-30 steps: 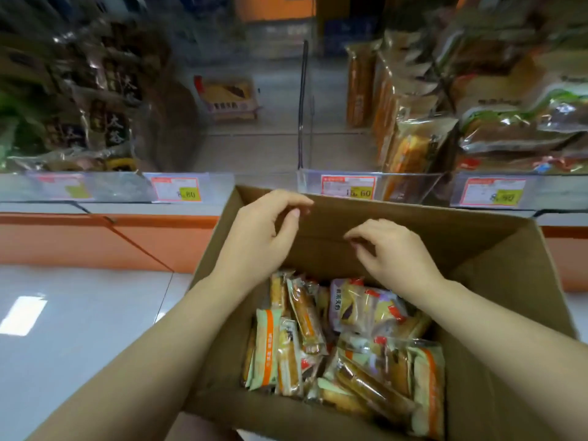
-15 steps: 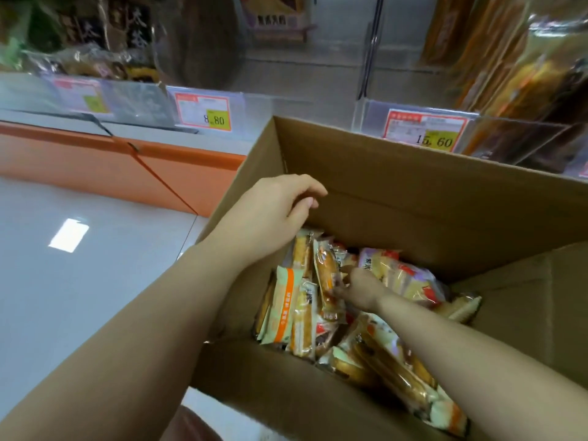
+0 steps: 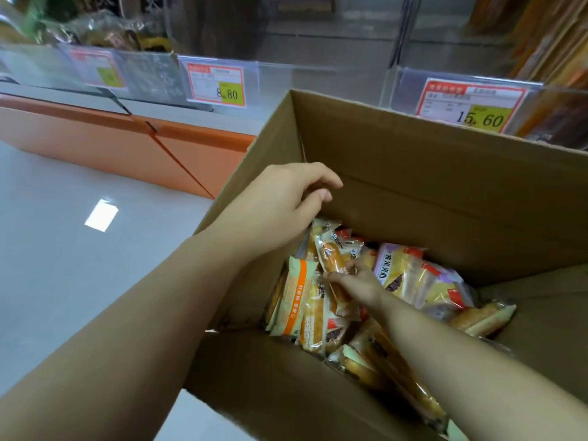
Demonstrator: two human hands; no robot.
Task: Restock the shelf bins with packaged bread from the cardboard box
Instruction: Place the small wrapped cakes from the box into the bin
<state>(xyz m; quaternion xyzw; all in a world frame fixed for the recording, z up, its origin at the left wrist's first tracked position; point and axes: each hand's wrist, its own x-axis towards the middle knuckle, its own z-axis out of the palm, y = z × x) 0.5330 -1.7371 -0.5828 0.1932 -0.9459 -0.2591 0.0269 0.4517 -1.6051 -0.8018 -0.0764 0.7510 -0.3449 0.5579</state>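
Note:
An open cardboard box (image 3: 445, 192) stands before the shelf, with several packaged breads heaped on its bottom. My right hand (image 3: 353, 283) is deep inside, fingers closed around a clear-wrapped golden bread roll (image 3: 331, 254) that stands on end. An orange-striped packet (image 3: 294, 296) lies to its left and a purple-labelled packet (image 3: 399, 270) to its right. My left hand (image 3: 280, 205) hovers over the box's left wall, fingers loosely curled and holding nothing. Clear shelf bins (image 3: 318, 68) run along the top.
Price tags reading 8.80 (image 3: 216, 85) and 15.60 (image 3: 471, 105) hang on the bin fronts. Bagged bread fills the left bin (image 3: 105, 33) and the right bin (image 3: 547, 49). An orange shelf base (image 3: 127, 148) meets the glossy grey floor (image 3: 63, 249) at left.
My right hand went from the box's top down into the packets and closed on the bread roll. The view tilted down and moved closer to the box.

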